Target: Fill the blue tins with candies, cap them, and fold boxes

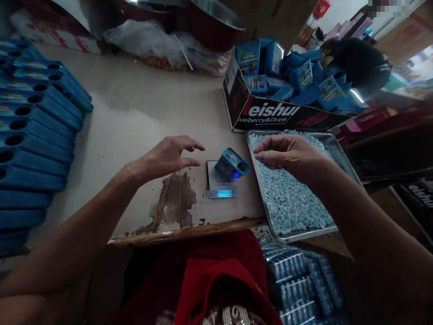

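Observation:
A small blue printed box [230,159] with a round dark hole in its top rests tilted on a little digital scale [212,180], whose display glows light blue. To the left of the box, my left hand [169,155] is held in the air, fingers and thumb apart, with nothing in it. My right hand [291,153] hovers over the near-left part of a metal tray [348,162] filled with small pale-blue candies [294,203]. Its thumb and fingertips are pinched together; whatever may be between them is too small to make out.
Rows of blue boxes [40,140] stack at the left. Behind the tray, a black carton [270,113] overflows with more blue boxes. Plastic bags [152,40] and a red pot [214,22] stand at the back. Below the table's worn wooden edge [189,233] lie blue-wrapped packs [297,284].

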